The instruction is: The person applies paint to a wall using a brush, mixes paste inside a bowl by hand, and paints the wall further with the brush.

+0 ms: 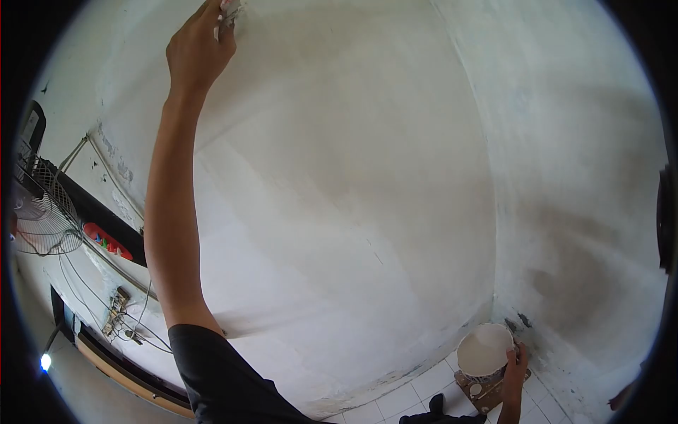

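Observation:
My left hand (198,53) is raised at the top of the head view, close to the wall. Its fingers are closed around a putty knife (227,21) smeared with white paste; the frame edge cuts off part of both. Low on the right, my right hand (517,362) grips the rim of a round bucket (483,351) of off-white paste. Beneath the bucket is a brown wooden board or stool (487,401), with a small round pale lid (476,389) on it.
Patchy whitish walls (339,184) meet in a corner on the right. To the left are a wire-caged fan (46,212), a red power strip (107,242), loose cables and a socket block (116,312). White floor tiles (395,403) and a black shoe (437,404) show below.

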The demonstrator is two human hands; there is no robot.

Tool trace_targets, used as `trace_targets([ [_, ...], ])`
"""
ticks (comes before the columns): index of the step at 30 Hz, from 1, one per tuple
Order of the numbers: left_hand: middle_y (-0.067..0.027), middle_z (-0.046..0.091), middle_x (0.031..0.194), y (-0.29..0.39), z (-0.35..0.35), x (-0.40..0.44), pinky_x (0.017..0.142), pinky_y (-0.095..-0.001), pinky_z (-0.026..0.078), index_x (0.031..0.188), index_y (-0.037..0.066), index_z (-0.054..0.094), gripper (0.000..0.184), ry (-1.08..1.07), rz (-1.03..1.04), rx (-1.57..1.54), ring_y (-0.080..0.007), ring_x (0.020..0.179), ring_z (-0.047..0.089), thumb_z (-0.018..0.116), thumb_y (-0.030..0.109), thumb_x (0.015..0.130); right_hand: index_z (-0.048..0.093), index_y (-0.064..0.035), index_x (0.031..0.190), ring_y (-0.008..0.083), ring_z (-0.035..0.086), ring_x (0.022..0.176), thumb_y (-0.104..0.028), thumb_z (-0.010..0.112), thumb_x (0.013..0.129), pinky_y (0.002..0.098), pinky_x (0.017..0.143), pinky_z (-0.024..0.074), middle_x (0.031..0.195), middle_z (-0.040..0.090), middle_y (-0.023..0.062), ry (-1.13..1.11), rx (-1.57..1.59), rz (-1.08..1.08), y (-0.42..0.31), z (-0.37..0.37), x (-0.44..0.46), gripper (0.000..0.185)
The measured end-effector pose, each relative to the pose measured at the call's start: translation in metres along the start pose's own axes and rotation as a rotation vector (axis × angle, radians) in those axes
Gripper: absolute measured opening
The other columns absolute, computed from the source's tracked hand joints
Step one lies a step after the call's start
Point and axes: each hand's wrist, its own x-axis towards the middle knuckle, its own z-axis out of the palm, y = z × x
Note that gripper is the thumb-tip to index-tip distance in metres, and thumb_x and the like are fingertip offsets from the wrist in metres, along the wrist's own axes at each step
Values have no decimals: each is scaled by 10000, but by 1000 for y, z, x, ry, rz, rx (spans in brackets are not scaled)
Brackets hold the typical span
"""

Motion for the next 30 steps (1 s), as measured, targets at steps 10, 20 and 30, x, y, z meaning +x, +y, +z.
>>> trace_targets([
  [10,-45,670,1052,194,8,-211,652,-317,574,1003,109,675,305,-333,602,-363,-200,852,667,638,80,702,490,31,1339,263,514,1153,-190,590,923,364,1012,385,1274,535,166,50,-84,0,19,-9,16,482],
  [20,-101,702,826,93,41,-74,721,-397,535,993,84,663,266,-565,-196,-502,-295,790,681,697,117,731,509,-7,1319,251,524,1139,-176,583,914,356,1009,386,1249,555,164,-111,-103,-36,-18,5,13,445],
  [30,-167,688,906,-56,36,89,705,-445,527,995,61,639,173,191,-1,-1,-361,815,658,607,101,830,570,-20,1244,237,520,1097,-149,583,887,366,981,394,1165,584,133,-13,-88,-49,17,19,8,379],
])
